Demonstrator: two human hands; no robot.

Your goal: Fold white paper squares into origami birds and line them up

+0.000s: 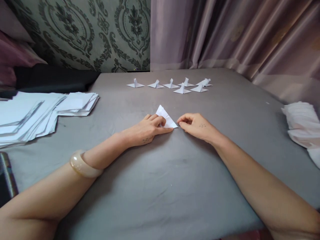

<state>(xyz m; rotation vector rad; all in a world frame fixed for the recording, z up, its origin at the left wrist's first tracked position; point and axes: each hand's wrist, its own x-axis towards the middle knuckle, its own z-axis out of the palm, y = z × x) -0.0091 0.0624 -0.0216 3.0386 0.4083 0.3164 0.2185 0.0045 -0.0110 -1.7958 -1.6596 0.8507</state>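
A white sheet of paper folded into a triangle (168, 119) lies on the grey-covered table in front of me. My left hand (153, 129) presses it down, with fingers curled over its left part and the thumb along its near edge. That hand hides the paper's left side. Just off the right corner of the triangle is my right hand (195, 125), its thumb and fingers drawn together with nothing visible between them. Farther back, several small folded paper figures (183, 89) with upright middles and flat pointed sides stand in a loose group.
Stacks of white paper (47, 115) lie at the left, before a folded black cloth (57, 77). A dark object (7, 178) sits at the lower left edge. On the right is a white plastic-looking bundle (301, 125). Curtains (215, 33) hang behind the table (160, 193).
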